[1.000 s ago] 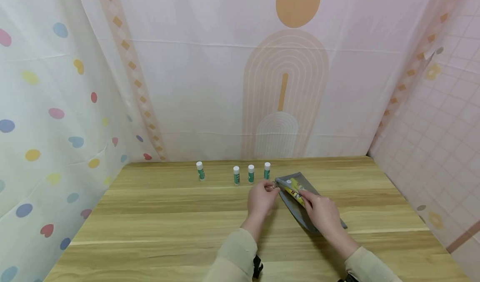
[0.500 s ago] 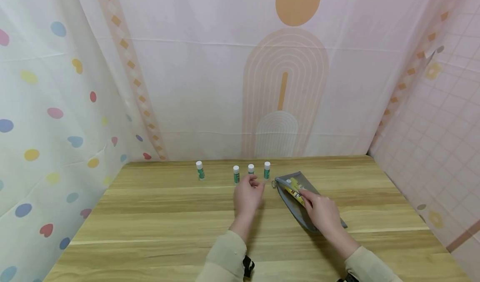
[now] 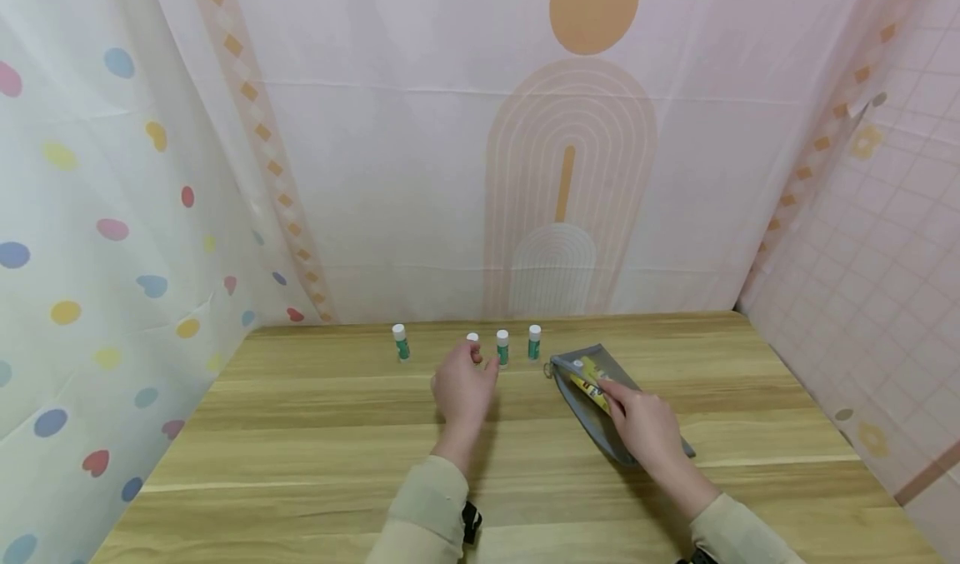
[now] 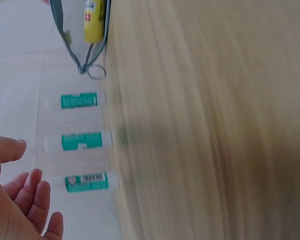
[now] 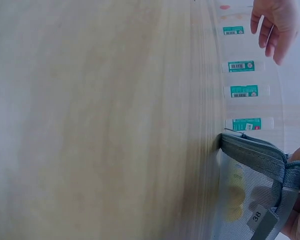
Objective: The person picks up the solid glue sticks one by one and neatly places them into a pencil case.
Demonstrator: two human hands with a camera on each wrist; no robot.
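Several small glue sticks with white caps and green labels stand upright in a loose row along the back of the table. My left hand (image 3: 461, 389) hovers in front of one glue stick (image 3: 472, 338), hiding most of it. In the left wrist view, thumb and fingers are spread and grasp nothing. To the right of it stand two more glue sticks (image 3: 502, 347) (image 3: 534, 343). My right hand (image 3: 648, 431) grips the upper edge of a grey mesh zip pouch (image 3: 588, 422), its mouth unzipped. Inside the pouch, yellow glue sticks (image 4: 94, 22) show.
Another glue stick (image 3: 402, 344) stands apart at the left end of the row. A metal ring (image 4: 96, 72) hangs from the pouch's zip end. The wooden table (image 3: 300, 464) is bounded by patterned cloth (image 3: 390, 172) behind and at both sides.
My left hand has let go of the pouch's ring end and moved left along the row of glue sticks. My right hand and the pouch stay in place.
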